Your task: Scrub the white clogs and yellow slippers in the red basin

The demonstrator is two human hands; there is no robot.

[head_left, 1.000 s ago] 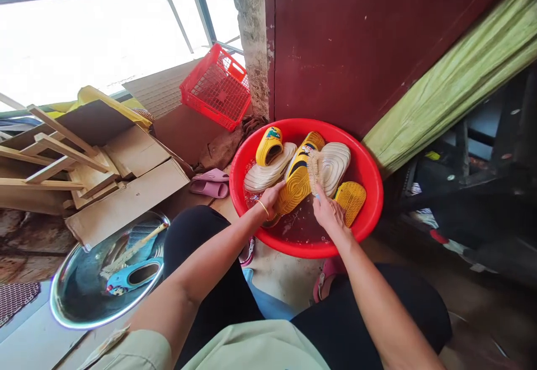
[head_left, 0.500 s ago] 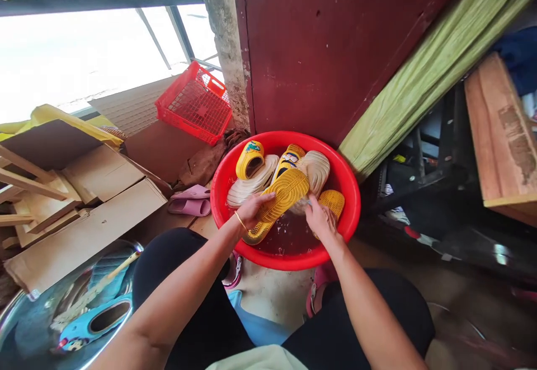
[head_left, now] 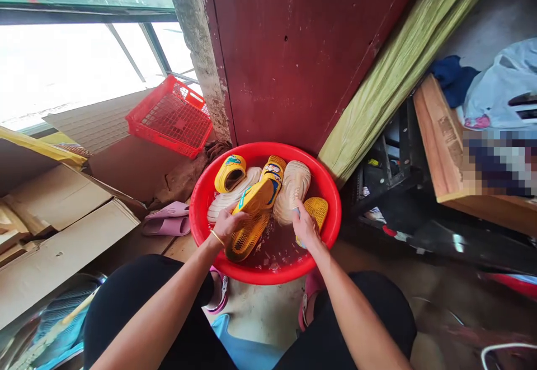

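My left hand (head_left: pixel 229 225), a bangle on its wrist, is closed on a yellow slipper (head_left: pixel 255 197), tilted over the red basin (head_left: pixel 268 278). Below it another yellow slipper (head_left: pixel 248 238) lies in the dark water. My right hand (head_left: pixel 308 229) is closed on a small pale thing that looks like a brush (head_left: pixel 296 211), mostly hidden by the fingers. It is beside a pale-soled slipper (head_left: pixel 292 188) and a yellow sole (head_left: pixel 318 210). Further back in the basin are a yellow slipper with a green figure (head_left: pixel 230 174), a pale sole (head_left: pixel 218 205) and a yellow strapped slipper (head_left: pixel 273 169).
Pink slippers (head_left: pixel 168 219) lie left of the basin, near cardboard (head_left: pixel 75 241) and a red plastic crate (head_left: pixel 170 115). A dark red panel (head_left: pixel 302 68) stands behind. Green cloth (head_left: pixel 403 73) hangs at the right. A metal basin (head_left: pixel 46 325) sits lower left.
The yellow slipper in my left hand has turned from showing its sole to showing its side. My right hand has drawn away from it. The view has shifted to the right.
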